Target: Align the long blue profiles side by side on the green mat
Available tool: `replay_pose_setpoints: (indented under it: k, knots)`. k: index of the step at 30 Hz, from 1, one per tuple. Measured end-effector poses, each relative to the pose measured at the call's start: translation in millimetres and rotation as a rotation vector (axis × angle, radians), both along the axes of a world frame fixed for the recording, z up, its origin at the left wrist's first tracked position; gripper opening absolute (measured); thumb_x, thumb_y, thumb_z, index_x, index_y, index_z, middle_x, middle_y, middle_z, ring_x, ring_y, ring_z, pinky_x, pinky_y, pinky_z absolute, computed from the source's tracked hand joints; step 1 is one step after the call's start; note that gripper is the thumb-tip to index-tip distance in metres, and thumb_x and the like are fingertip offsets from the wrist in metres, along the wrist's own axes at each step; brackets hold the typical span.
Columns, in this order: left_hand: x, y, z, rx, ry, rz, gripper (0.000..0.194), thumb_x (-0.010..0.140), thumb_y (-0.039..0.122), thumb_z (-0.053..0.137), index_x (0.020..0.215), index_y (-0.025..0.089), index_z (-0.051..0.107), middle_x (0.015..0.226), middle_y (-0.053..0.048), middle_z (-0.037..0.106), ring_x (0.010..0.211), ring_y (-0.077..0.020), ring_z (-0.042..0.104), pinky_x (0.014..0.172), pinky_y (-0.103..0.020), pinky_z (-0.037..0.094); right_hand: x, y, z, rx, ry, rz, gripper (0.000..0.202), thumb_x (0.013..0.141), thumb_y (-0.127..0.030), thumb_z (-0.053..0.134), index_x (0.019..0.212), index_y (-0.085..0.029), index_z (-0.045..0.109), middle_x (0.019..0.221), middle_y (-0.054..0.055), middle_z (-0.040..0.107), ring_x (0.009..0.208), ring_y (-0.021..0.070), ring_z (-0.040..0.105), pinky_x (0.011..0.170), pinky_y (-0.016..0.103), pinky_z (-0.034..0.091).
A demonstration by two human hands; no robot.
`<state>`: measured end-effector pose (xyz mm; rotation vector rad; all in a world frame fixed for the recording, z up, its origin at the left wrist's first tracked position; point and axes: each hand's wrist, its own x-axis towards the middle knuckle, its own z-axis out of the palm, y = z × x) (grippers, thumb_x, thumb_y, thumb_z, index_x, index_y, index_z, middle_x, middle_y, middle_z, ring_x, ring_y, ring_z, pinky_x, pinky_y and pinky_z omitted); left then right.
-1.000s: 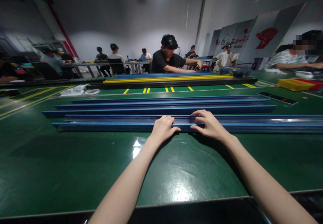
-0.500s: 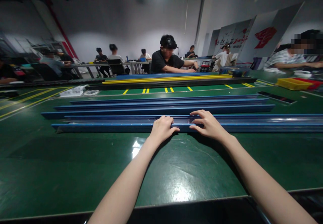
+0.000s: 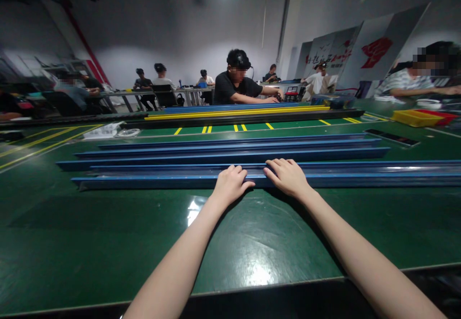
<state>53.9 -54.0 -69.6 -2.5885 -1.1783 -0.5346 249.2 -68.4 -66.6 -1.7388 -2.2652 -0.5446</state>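
Observation:
A long blue U-shaped channel [image 3: 151, 183] lies across the green table in front of me, its open side up, and runs off the right edge of the view. My left hand [image 3: 230, 183] is closed over its near wall, fingertips bent into the groove and thumb pointing right along the wall. Just to the right, my right hand [image 3: 287, 177] grips the same channel, its fingers reaching across the groove and its thumb by the near wall. A small gap separates the two hands. Whatever lies under the fingers is hidden.
Behind it lie several more blue channels [image 3: 223, 157]. Farther back are a yellow strip [image 3: 237, 112] and a black rail [image 3: 252, 118]. A dark phone-like slab [image 3: 392, 137] and a yellow tray [image 3: 416, 118] are at right. A co-worker [image 3: 237, 81] sits opposite.
My right hand has moved slightly left, and its spread fingers have come down onto the channel. My left hand keeps its place. The view has shifted a little.

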Motion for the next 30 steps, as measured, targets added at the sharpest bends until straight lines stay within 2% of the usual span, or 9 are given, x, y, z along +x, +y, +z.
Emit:
replay_pose_setpoints:
  k: [7, 15, 26, 30]
  knots:
    - [-1.3, -0.2, -2.9, 0.025, 0.02, 0.001, 0.033, 0.081, 0.05, 0.043, 0.084, 0.019, 0.053, 0.086, -0.002, 0.059, 0.08, -0.0169, 0.053, 0.064, -0.027, 0.037, -2.5, 1.5, 1.3, 0.024, 0.03, -0.04, 0.04, 0.086, -0.029, 0.025, 0.104, -0.017, 0.058, 0.102, 0.005, 0.063, 0.09, 0.0149, 0.055, 0.074, 0.028, 0.03]
    - [-1.9, 1.0, -1.8, 0.023, 0.011, -0.003, 0.037, 0.076, 0.053, 0.047, 0.083, 0.018, 0.052, 0.086, -0.004, 0.059, 0.08, -0.0175, 0.053, 0.064, -0.027, 0.036, -0.1, 2.7, 5.2, 0.023, 0.038, -0.084, 0.038, 0.082, -0.027, 0.029, 0.098, -0.02, 0.063, 0.098, 0.004, 0.066, 0.087, 0.0152, 0.057, 0.073, 0.028, 0.032]
    - [-2.6, 0.6, 0.9, -0.008, 0.022, -0.003, 0.037, 0.076, 0.053, 0.047, 0.082, 0.018, 0.053, 0.085, -0.004, 0.06, 0.08, -0.0175, 0.054, 0.064, -0.027, 0.035, 40.4, -2.2, 9.0, 0.018, -0.068, -0.246, 0.039, 0.077, -0.028, 0.032, 0.097, -0.02, 0.065, 0.085, 0.007, 0.068, 0.076, 0.0183, 0.061, 0.067, 0.029, 0.034]
    - [-2.6, 0.6, 2.3, 0.0, 0.037, -0.004, 0.037, 0.075, 0.054, 0.049, 0.082, 0.018, 0.054, 0.085, -0.004, 0.059, 0.08, -0.0178, 0.053, 0.065, -0.027, 0.034, 47.2, -3.7, 7.4, 0.028, -0.069, -0.284, 0.039, 0.077, -0.028, 0.032, 0.095, -0.02, 0.065, 0.08, 0.006, 0.068, 0.073, 0.018, 0.06, 0.066, 0.029, 0.033]
